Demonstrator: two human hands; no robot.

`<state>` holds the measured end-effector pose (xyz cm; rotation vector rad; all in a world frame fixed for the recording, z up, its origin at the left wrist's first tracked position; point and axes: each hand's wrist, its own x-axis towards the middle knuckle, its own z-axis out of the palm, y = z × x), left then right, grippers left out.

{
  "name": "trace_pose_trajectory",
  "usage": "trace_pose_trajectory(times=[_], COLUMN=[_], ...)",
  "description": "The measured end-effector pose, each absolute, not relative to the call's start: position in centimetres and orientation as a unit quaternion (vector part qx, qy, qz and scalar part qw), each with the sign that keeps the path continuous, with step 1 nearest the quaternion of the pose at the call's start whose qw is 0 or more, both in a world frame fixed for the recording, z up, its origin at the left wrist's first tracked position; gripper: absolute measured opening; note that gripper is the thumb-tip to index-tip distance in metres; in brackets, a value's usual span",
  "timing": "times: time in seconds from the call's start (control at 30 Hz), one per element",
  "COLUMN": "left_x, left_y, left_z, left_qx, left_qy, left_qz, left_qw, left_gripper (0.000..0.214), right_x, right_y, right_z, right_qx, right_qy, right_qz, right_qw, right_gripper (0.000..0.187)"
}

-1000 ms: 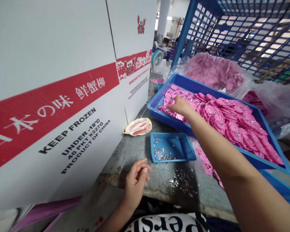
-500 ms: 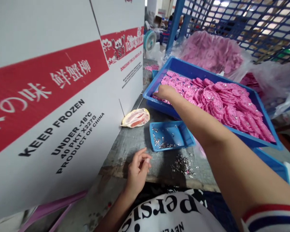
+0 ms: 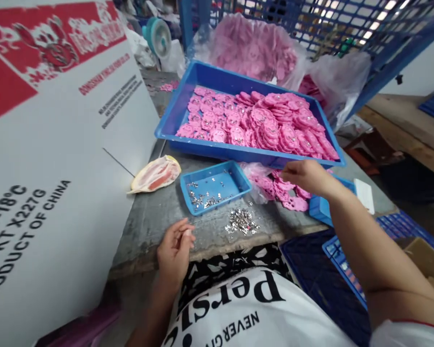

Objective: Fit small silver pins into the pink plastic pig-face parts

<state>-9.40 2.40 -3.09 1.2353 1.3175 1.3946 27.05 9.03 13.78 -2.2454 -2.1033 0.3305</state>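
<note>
My left hand rests near the table's front edge, fingers curled and thumb against them; anything inside is hidden. My right hand reaches over a loose pile of pink flower-shaped pieces, its bent fingers drawn together at the pile's far side. Whether a piece is between them I cannot make out. Left of this pile lies a heap of small shiny metal bits. Behind the heap, a small blue tray holds more bits. A large blue tray beyond it is filled with pink pieces bearing shiny bits.
A tall white carton walls off the left side. Next to it lies a piece of fruit peel. Clear bags of pink pieces stand behind the large tray. At right are a small blue bin and a white card.
My right hand has left the far left corner of the large tray and come back to the loose pink pile at right. The view has turned right. My left hand keeps its curled shape.
</note>
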Motion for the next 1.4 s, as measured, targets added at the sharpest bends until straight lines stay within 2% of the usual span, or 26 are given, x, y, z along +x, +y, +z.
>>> trace_pose_trajectory(times=[0.07, 0.13, 0.27, 0.33, 0.43, 0.53, 0.67, 0.77, 0.93, 1.03, 1.2, 1.3, 1.4], left_x=[-9.4, -9.3, -8.7, -8.1, -6.8, -5.2, -2.7, -0.8, 1.8, 2.5, 3.5, 3.9, 3.7], left_y=[2.4, 2.3, 2.0, 1.6, 0.6, -0.5, -1.9, -2.3, -2.0, -1.9, -2.2, -2.2, -1.8], left_z=[-3.0, -2.9, -2.3, -1.9, -0.9, 0.4, 2.1, 3.0, 3.4, 3.1, 2.2, 2.3, 2.6], left_qx=[0.494, 0.497, 0.492, 0.489, 0.500, 0.529, 0.579, 0.592, 0.541, 0.487, 0.326, 0.245, 0.185], left_qy=[0.531, 0.537, 0.548, 0.543, 0.526, 0.502, 0.452, 0.418, 0.391, 0.380, 0.332, 0.293, 0.323], left_qz=[0.552, 0.545, 0.546, 0.555, 0.563, 0.552, 0.502, 0.444, 0.348, 0.315, 0.341, 0.398, 0.460], left_qw=[0.412, 0.409, 0.399, 0.398, 0.397, 0.403, 0.456, 0.527, 0.658, 0.721, 0.817, 0.834, 0.806], left_gripper=[0.029, 0.029, 0.029, 0.029, 0.027, 0.025, 0.020, 0.019, 0.021, 0.023, 0.057, 0.064, 0.055], right_x=[29.0, 29.6, 28.6, 27.9, 28.0, 29.3, 30.9, 30.8, 29.6, 29.2, 26.0, 23.0, 21.5], right_y=[7.0, 5.5, 3.8, 3.6, 3.7, 3.8, 3.3, 2.8, 1.4, -0.4, -4.6, -5.8, -4.5], right_z=[10.9, 8.5, 5.6, 5.1, 4.8, 4.6, 4.6, 4.8, 6.0, 7.1, 7.4, 5.9, 3.7], right_qx=[-0.775, -0.793, -0.817, -0.814, -0.817, -0.825, -0.824, -0.830, -0.832, -0.826, -0.691, -0.585, -0.525], right_qy=[-0.628, -0.603, -0.574, -0.579, -0.576, -0.555, -0.537, -0.530, -0.541, -0.544, -0.647, -0.731, -0.763], right_qz=[0.063, 0.061, 0.038, 0.022, 0.031, 0.103, 0.166, 0.147, 0.084, 0.041, 0.060, 0.127, 0.202], right_qw=[-0.034, -0.049, -0.047, -0.048, -0.029, 0.017, 0.071, 0.096, 0.089, 0.146, 0.318, 0.328, 0.318], right_gripper=[0.024, 0.025, 0.051, 0.054, 0.046, 0.042, 0.041, 0.040, 0.028, 0.023, 0.010, 0.009, 0.012])
